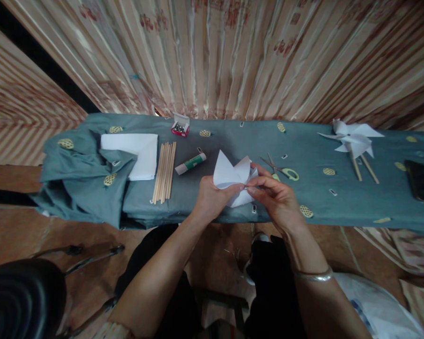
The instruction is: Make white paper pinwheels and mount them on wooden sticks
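Honestly, from my end of the feed it looked like the gathering step: the folded white paper (229,172) was mid-view, over the near half of the teal cloth (304,141), corners bending toward its middle. At 8 o'clock the left hand (209,198) gripped it, thumb flat on top, other fingers mostly hidden; at 4 o'clock the right hand (275,195) had thumb and fingertips pinched nearly together at the paper's centre. Couldn't tell if anything tiny was in there too. I figured the next move called for a tight pinch so no corner sprang loose. The tallest point aimed at 11 o'clock, a shorter one just past 12; half covered, it gave me no clear long axis. Scissors (286,173) lay just beside, between 2 and 3.
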The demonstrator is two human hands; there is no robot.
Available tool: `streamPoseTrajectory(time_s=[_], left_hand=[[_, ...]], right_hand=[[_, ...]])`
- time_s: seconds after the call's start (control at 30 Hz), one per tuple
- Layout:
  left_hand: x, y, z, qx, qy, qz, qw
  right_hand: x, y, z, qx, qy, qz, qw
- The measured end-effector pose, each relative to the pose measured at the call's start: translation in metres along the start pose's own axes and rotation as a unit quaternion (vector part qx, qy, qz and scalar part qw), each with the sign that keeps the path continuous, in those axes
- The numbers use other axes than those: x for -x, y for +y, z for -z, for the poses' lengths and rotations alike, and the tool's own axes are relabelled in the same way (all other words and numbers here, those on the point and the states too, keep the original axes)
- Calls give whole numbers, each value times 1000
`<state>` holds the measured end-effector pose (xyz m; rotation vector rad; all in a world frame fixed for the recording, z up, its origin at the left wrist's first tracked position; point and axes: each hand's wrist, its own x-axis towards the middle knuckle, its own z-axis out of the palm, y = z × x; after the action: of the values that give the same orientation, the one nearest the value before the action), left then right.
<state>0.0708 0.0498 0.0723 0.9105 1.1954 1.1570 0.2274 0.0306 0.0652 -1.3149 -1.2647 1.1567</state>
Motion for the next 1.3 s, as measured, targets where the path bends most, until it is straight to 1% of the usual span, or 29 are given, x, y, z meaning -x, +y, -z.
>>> streamPoseTrajectory(time_s=[0.13,0.27,0.47,0.57,0.8,1.03,1.3], left_hand=[[0,1,0,-1,2,7,1000],[1,0,0,4,0,14,1000],[1,-2,0,20,10,25,999],[1,-3,0,25,12,30,999],[1,-2,0,10,17,25,999],[0,-5,1,11,-1,18,1000],[0,-6,2,14,-11,26,999]], right_hand=[[0,0,-1,11,5,3,1000],[0,1,0,35,-9,11,999],[0,0,1,80,-17,45,996],[1,-2,1,93,-19,52,994],[1,-1,2,97,-26,50,994],[2,-2,1,80,-26,41,996],[2,-3,1,61,-31,33,997]])
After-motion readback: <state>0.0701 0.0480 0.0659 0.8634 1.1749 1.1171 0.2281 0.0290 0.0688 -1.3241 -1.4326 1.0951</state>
